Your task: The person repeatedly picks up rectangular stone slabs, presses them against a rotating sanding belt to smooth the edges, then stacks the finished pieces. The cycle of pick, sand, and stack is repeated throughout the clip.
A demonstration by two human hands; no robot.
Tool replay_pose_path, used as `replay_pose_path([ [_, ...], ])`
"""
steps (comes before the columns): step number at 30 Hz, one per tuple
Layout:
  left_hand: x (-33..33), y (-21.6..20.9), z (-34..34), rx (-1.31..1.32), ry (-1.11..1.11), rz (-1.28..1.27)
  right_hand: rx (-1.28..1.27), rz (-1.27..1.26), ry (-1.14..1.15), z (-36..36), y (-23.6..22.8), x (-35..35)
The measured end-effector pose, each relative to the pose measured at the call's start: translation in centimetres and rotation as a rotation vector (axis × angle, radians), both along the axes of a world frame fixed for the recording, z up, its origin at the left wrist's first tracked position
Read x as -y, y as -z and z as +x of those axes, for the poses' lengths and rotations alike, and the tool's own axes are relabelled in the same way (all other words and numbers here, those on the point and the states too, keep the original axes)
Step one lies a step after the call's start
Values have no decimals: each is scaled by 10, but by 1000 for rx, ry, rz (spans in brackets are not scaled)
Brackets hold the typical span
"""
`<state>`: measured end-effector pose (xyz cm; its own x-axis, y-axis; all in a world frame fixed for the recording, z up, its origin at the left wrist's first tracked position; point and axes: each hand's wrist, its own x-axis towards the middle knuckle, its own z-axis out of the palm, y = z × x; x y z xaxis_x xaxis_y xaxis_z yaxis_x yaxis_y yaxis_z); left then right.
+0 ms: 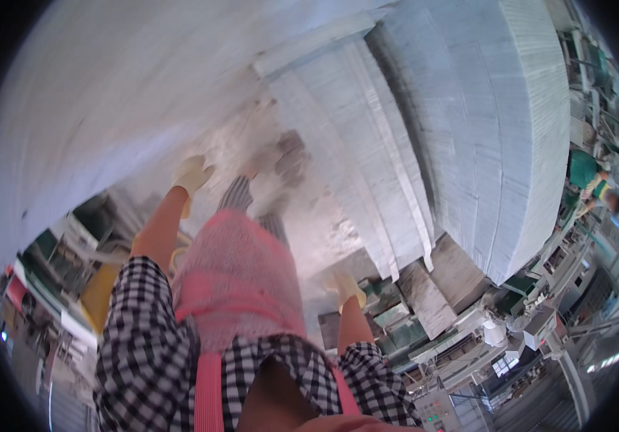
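Pale stacks (345, 151), two counted, stood ahead and to the right of the person, a dark gap between them (the right-hand one looked larger). Two light strips (389, 137) ran down the left stack. Both hands were gloved and well apart: the left hand (193, 176), its thumb away from its fingers, held nothing visible; the right hand (345, 289), blurred near the left stack's lower end, could not be read as open or closed. One co-worker (589, 173) was farther right.
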<state>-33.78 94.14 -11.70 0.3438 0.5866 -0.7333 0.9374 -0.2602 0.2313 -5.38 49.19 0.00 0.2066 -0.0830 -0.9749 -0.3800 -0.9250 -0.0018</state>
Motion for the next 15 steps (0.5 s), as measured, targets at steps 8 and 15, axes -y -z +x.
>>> replay_pose_path([
  [8, 98, -65, -194, -314, -103, -295, -39, 472, -52, -29, -106, 127],
  [15, 29, -15, -83, 223, 221, -177, 361, 487, 66, 30, -127, -82],
])
